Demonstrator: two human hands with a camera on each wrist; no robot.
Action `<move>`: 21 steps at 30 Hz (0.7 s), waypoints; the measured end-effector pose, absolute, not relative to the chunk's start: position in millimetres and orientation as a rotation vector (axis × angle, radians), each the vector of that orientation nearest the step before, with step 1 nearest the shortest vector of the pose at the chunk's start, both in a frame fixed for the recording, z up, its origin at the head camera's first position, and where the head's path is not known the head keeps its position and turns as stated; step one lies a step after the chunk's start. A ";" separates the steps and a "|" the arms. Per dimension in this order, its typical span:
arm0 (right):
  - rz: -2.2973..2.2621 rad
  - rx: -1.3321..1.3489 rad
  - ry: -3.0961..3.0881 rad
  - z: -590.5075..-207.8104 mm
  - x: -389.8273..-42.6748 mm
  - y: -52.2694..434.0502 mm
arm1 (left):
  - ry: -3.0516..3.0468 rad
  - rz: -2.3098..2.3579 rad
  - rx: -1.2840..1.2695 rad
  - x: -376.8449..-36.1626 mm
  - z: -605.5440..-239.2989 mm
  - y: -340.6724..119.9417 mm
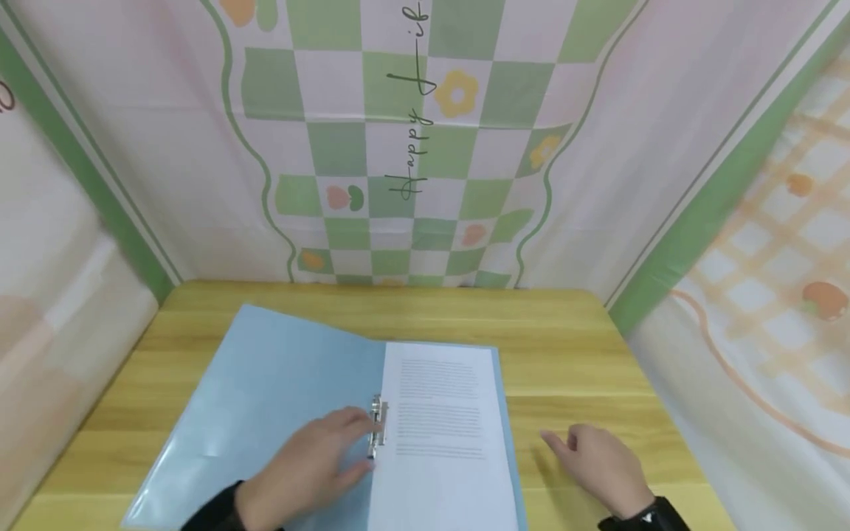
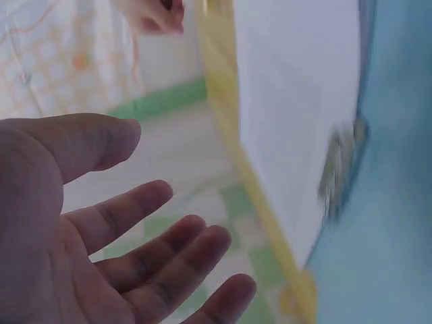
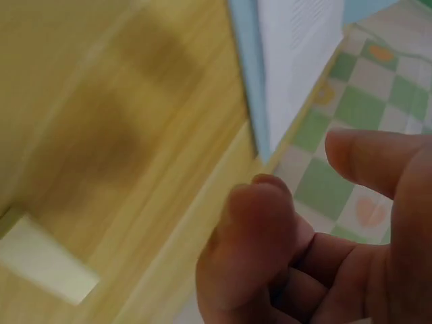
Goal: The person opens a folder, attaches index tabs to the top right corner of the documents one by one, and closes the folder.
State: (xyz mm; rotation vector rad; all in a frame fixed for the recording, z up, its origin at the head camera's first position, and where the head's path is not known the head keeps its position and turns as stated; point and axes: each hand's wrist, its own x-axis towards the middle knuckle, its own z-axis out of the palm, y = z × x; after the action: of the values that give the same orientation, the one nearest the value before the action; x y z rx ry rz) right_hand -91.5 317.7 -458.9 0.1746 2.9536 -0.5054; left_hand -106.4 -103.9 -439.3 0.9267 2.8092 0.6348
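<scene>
A light blue folder (image 1: 279, 391) lies spread on the wooden table, its cover turned to the left. White printed paper (image 1: 441, 428) sits on its right side, beside a metal clip (image 1: 376, 428) along the spine. My left hand (image 1: 308, 464) is over the cover, fingertips close by the clip in the head view. In the left wrist view its fingers (image 2: 145, 260) are spread and relaxed, with nothing held. To the right of the folder, my right hand (image 1: 600, 464) hovers above the table, fingers loosely curled and thumb apart, holding nothing.
The wooden table (image 1: 564, 369) has a patterned cloth (image 1: 398, 147) hanging behind it and more cloth at both sides. A pale flat piece (image 3: 50, 260) shows at the lower left of the right wrist view.
</scene>
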 end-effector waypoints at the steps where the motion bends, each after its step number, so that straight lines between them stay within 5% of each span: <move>1: -0.498 0.191 2.944 -460.6 -88.8 323.7 | 2.766 0.635 0.938 -105.6 -443.4 -94.6; 11: -0.424 0.364 2.873 -471.1 -72.2 368.0 | 2.558 0.490 1.188 -97.7 -502.7 -47.3; 21: -0.463 0.430 2.753 -493.3 -69.1 382.8 | 2.531 0.447 1.192 -92.3 -522.7 -41.8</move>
State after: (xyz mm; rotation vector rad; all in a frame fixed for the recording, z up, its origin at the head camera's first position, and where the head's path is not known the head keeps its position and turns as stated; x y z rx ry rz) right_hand -69.1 382.8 -493.3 0.4301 2.7529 -0.4625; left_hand -92.3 -41.8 -522.7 1.1916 2.5309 0.4474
